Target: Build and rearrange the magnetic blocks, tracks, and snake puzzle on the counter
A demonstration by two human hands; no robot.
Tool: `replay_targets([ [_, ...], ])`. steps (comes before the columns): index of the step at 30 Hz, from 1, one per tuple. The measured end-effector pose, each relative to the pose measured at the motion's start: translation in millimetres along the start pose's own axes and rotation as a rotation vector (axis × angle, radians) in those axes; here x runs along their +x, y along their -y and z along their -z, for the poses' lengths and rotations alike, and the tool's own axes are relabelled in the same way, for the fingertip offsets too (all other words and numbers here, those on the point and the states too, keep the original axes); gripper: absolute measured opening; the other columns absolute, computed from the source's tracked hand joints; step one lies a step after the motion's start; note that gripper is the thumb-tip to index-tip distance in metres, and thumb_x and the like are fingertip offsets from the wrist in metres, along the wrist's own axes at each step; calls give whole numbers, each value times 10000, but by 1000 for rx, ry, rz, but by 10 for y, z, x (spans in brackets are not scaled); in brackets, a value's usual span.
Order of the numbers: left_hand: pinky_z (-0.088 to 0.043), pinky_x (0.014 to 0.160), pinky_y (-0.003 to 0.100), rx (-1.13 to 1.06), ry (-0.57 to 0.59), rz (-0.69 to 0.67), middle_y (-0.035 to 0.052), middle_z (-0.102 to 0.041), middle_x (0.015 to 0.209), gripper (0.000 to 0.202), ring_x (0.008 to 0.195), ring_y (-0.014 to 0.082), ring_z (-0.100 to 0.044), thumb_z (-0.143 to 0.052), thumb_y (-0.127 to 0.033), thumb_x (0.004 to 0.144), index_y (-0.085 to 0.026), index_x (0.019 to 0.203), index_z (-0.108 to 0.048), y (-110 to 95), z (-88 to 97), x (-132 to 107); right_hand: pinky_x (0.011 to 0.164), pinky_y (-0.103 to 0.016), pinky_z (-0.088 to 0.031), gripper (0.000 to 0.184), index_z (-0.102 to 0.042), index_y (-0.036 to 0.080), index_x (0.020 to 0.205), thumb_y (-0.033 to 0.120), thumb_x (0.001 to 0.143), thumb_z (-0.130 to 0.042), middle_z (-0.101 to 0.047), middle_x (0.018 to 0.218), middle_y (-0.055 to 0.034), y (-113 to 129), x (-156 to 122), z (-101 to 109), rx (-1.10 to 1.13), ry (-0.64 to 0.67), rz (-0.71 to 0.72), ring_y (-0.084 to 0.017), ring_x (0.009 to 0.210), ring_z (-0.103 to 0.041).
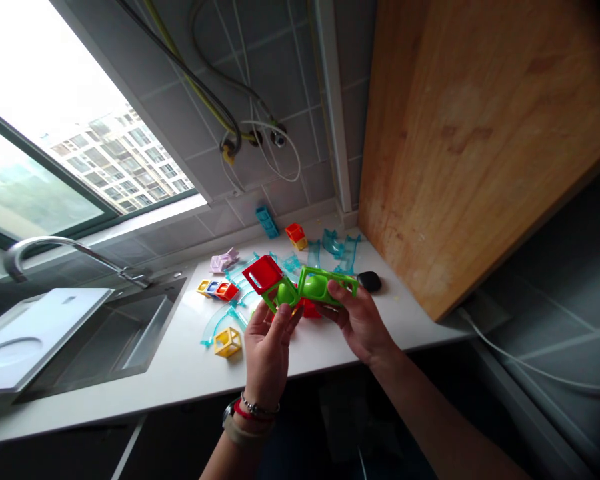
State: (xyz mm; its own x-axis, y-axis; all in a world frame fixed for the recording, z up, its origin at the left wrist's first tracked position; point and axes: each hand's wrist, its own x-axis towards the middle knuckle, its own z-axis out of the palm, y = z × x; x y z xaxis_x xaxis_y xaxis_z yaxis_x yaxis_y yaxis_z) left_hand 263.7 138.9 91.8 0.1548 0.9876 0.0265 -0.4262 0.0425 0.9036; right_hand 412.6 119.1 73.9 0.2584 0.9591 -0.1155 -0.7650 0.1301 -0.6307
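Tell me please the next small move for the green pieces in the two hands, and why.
Probably push the two frames closer until they sit in line. The left hand pinches the left green frame, with a red cube on it; the right hand grips the right green frame. The frames seem to meet at an angle above the white counter.

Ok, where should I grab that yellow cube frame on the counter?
Probably from above, pinching two opposite side bars of the yellow cube frame: it is an open frame sitting free on the white counter, with a teal curved track just behind it.
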Motion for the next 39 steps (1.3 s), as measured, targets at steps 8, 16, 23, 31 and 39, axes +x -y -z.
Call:
replay_targets([
  [8, -569, 994, 337, 29, -1, -2, 61, -752, 1221, 377, 1116, 219, -716, -792, -267, 858, -257, 1229, -727, 111, 9, -49, 881, -351, -567, 375, -621, 251, 1024, 391, 767, -857, -750, 1015, 3, -354, -143, -164, 69, -88, 68, -183, 913, -713],
  [16, -578, 958, 329, 77, -20, -19, 58, -775, 1158, 397, 1078, 222, -728, -811, -305, 835, -259, 1222, -736, 61, 31, -19, 778, -292, -544, 542, -620, 266, 1216, 348, 739, -865, -759, 1005, -5, -175, -68, -70, -171, 63, 60, -188, 888, -703],
  [23, -600, 941, 390, 169, -45, -60, 44, -797, 1010, 374, 1061, 275, -727, -865, -297, 756, -237, 1113, -773, 32, 55, -33, 785, -296, -545, 500, -634, 237, 1179, 337, 745, -860, -730, 1036, -28, -61, -46, 6, -284, 125, 60, -214, 972, -687],
  [31, -606, 844, 296, 212, -50, -35, 46, -789, 1012, 351, 937, 216, -747, -868, -297, 756, -219, 1079, -756, 3, 119, -28, 836, -324, -554, 505, -654, 242, 1146, 306, 699, -880, -736, 1086, -28, -51, -39, 42, -330, 272, 12, -224, 993, -691],
  [39, -572, 968, 378, 408, 110, -61, 114, -756, 1200, 401, 1139, 301, -698, -792, -364, 848, -185, 1204, -745, 23, 240, -95, 697, -257, -525, 507, -604, 225, 1054, 285, 657, -914, -715, 936, 14, -58, 2, 81, -365, 279, -38, -165, 811, -680],
])
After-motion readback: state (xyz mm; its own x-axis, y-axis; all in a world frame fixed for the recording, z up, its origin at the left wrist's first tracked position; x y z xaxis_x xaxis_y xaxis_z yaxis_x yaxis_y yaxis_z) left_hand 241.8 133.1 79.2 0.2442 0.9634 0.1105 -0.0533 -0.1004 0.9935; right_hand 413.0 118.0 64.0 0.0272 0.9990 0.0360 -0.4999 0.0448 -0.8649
